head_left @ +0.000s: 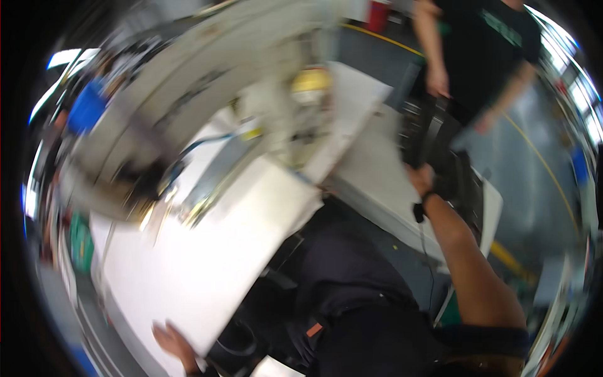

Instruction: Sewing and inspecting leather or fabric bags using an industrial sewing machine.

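My right hand [419, 177] reaches out to the right and grips a dark item [416, 132], blurred, that looks like folded pieces; a co-worker's hand [438, 85] holds it from above. More dark material [461, 182] lies below it on a white side table [370, 157]. My left hand [168, 339] is low on the left, fingers apart, on or just over the white worktop [169, 264]. A large cream industrial sewing machine [163, 107], smeared by motion, stands on that worktop.
A co-worker in a dark T-shirt [477, 44] stands beyond the side table. A blue bin [88, 107] and a green object [81, 242] are at the left. A red container [379, 14] sits at the back. Yellow lines [534, 147] mark the grey floor.
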